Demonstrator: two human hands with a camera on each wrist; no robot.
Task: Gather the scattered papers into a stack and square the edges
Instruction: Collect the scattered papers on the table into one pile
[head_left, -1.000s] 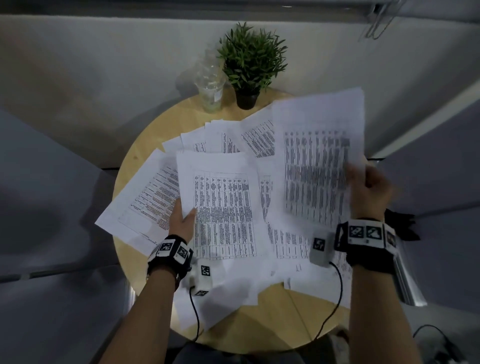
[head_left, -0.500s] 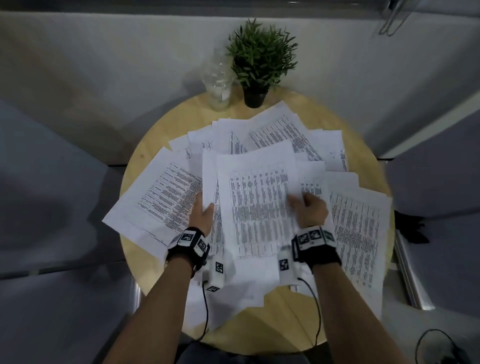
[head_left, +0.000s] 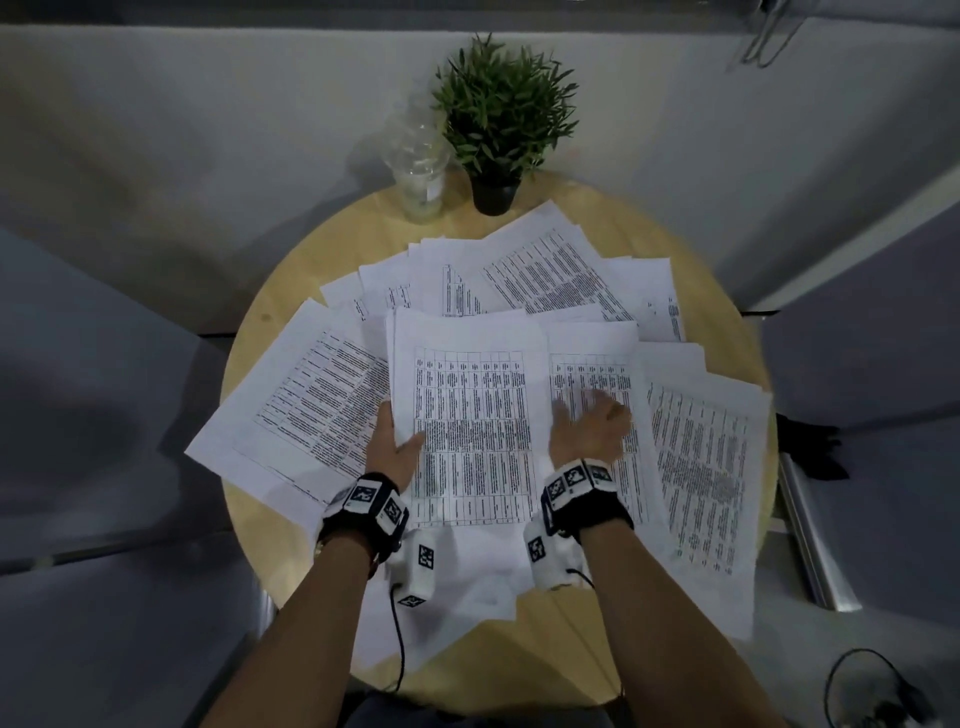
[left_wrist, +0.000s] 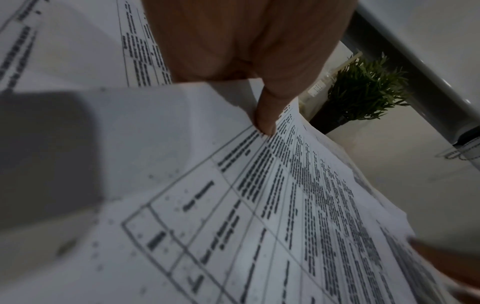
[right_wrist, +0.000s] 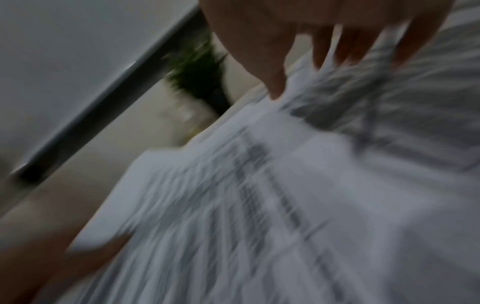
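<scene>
Printed sheets lie scattered across a round wooden table (head_left: 332, 244). A small stack of sheets (head_left: 472, 415) sits in the middle, and my left hand (head_left: 402, 441) pinches its left edge, thumb on top. The left wrist view shows that thumb (left_wrist: 265, 121) pressing on the top sheet of the stack (left_wrist: 285, 205). My right hand (head_left: 592, 415) is blurred and holds nothing, its fingers spread over the sheet just right of the stack. In the right wrist view its fingers (right_wrist: 324, 47) hang above blurred papers (right_wrist: 259, 205). More loose sheets lie at the left (head_left: 306, 410), right (head_left: 701, 467) and back (head_left: 561, 265).
A potted green plant (head_left: 504, 104) and a clear plastic cup (head_left: 418, 171) stand at the table's far edge, just behind the papers. Some sheets overhang the near and right rims. Grey partitions surround the table.
One second ago my right hand held a sheet raised at the right. It laid that sheet on the stack, let go, and now moves right over the neighbouring sheet. The left hand kept its grip.
</scene>
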